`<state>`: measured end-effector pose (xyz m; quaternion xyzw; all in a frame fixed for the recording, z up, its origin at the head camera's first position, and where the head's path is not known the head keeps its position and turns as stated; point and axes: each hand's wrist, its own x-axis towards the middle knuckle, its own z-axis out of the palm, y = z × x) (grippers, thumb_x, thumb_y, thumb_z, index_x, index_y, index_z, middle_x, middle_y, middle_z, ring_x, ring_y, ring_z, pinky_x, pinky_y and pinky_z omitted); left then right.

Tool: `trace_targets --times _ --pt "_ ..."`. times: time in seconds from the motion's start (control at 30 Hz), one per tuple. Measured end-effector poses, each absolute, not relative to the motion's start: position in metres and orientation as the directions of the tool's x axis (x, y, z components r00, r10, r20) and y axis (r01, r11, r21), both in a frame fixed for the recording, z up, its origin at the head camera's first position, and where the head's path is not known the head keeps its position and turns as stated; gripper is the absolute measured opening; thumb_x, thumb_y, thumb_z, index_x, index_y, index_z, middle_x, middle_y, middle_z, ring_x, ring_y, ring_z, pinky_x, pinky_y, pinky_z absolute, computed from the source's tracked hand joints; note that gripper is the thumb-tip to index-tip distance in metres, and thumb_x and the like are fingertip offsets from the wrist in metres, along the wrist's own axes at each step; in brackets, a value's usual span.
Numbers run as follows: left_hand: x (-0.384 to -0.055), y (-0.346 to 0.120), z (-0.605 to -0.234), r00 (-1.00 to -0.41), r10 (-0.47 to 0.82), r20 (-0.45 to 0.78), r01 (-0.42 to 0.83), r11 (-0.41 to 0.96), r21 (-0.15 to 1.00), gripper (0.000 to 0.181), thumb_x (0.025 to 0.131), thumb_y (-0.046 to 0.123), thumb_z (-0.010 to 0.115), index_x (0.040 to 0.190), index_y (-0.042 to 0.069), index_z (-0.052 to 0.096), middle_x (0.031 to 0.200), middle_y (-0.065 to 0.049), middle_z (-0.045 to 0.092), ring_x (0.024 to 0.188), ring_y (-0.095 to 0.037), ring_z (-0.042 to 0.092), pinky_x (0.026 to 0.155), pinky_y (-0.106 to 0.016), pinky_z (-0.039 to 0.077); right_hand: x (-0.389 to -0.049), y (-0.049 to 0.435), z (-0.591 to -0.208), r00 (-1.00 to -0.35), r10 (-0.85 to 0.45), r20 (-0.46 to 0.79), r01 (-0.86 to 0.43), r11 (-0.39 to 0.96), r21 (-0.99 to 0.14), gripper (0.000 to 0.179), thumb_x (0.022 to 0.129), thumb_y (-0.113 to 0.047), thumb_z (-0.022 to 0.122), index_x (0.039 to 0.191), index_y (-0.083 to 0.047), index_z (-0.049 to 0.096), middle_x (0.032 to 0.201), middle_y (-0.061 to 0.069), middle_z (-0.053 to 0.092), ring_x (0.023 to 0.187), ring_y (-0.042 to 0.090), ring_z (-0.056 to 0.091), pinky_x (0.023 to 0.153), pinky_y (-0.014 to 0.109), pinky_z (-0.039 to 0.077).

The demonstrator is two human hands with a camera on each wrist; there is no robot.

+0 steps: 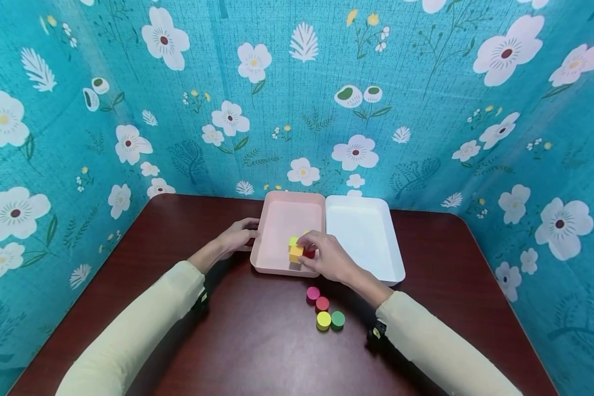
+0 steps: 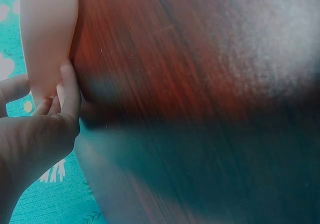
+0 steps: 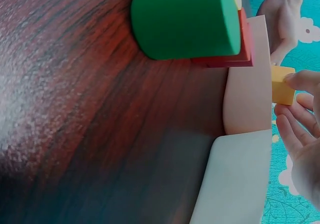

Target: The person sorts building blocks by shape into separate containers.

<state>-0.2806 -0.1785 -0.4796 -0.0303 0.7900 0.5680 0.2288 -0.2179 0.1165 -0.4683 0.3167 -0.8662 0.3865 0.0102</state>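
Orange-yellow block (image 1: 295, 254) pinched in my right hand (image 1: 329, 257), over pink tray (image 1: 279, 220).
Likely a placing step; next move calls for gentle release. Left hand (image 1: 235, 237), loose, touches tray's side.

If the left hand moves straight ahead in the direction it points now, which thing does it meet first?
The pink tray, at its left wall. The left hand appears to touch it there, though exact contact is hard to judge.

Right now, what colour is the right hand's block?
The block is yellow-orange, clearest in the right wrist view.
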Motion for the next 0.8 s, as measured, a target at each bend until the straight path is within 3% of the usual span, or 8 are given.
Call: trace_targets --times 0.8 --pt "-0.278 -0.177 -0.476 -0.894 0.224 -0.388 -0.308 0.324 0.895 0.054 0.109 0.013 0.052 0.161 0.009 0.039 0.153 -0.018 0.048 0.127 -0.031 0.059 0.105 -0.051 0.055 -0.218 0.115 -0.481 -0.828 -0.525 0.198 -0.503 0.538 -0.676 0.027 0.090 -0.009 0.086 0.113 -0.010 0.072 0.102 -0.001 0.068 0.094 0.020 0.067 0.086 0.033 0.062"
